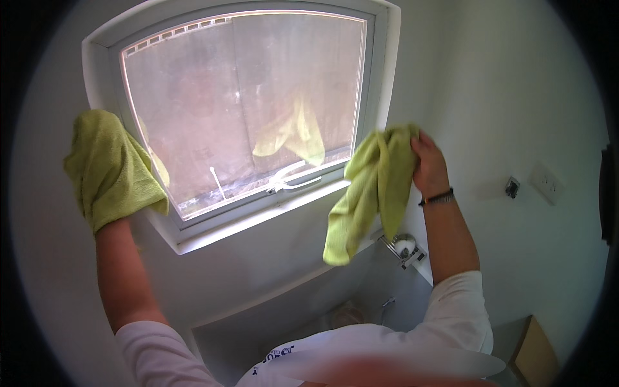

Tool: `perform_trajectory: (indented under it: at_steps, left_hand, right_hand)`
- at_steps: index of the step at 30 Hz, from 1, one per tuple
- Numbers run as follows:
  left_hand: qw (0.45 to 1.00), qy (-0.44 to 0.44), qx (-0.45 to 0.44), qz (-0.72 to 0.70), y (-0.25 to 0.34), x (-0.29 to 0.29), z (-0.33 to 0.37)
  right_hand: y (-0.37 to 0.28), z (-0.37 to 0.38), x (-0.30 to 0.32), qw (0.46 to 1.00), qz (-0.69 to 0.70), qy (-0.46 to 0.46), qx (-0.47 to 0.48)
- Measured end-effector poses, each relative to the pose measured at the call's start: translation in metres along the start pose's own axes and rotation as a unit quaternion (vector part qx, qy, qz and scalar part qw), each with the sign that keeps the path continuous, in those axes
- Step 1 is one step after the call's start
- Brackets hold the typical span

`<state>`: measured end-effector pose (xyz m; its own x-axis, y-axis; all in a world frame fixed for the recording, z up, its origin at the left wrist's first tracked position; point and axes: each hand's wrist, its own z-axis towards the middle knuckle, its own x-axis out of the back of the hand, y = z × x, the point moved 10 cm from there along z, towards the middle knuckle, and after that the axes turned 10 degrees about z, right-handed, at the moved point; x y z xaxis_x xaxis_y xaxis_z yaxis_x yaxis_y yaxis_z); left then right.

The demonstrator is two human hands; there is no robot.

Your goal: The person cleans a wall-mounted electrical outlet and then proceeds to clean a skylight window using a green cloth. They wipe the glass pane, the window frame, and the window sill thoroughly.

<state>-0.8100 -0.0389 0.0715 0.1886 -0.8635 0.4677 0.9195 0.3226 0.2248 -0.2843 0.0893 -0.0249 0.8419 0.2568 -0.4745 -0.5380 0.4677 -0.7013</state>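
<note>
The cloth (109,171) at the left and the other cloth (364,200) right of centre are plain yellow-green. The shirt (358,338) along the lower edge is white with dark print, the window frame (232,214) at upper centre pale grey, and the panel (536,353) at lower right tan.

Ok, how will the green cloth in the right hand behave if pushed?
Probably floppy, apt to crumple: the green cloth hangs in loose folds from the right hand. It looks light for its size, as one hand holds it aloft.
</note>
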Motion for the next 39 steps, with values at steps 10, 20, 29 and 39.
perform_trajectory:
  at_steps: [10,20,29,39]
  left_hand:
    - [0.982,0.103,0.010,0.158,-0.005,0.011,-0.005]
    - [0.979,0.138,-0.020,0.151,-0.022,-0.002,-0.001]
    - [0.963,0.147,-0.072,0.214,-0.027,-0.005,0.003]
    - [0.957,0.127,-0.092,0.244,-0.031,-0.010,0.008]
  right_hand:
    - [-0.085,0.179,-0.103,0.575,-0.758,0.045,0.305]
    - [-0.092,0.285,-0.094,0.549,-0.783,0.062,0.286]
    - [-0.065,0.230,-0.108,0.518,-0.812,0.086,0.255]
    - [0.137,0.090,0.032,0.585,-0.792,0.007,0.175]
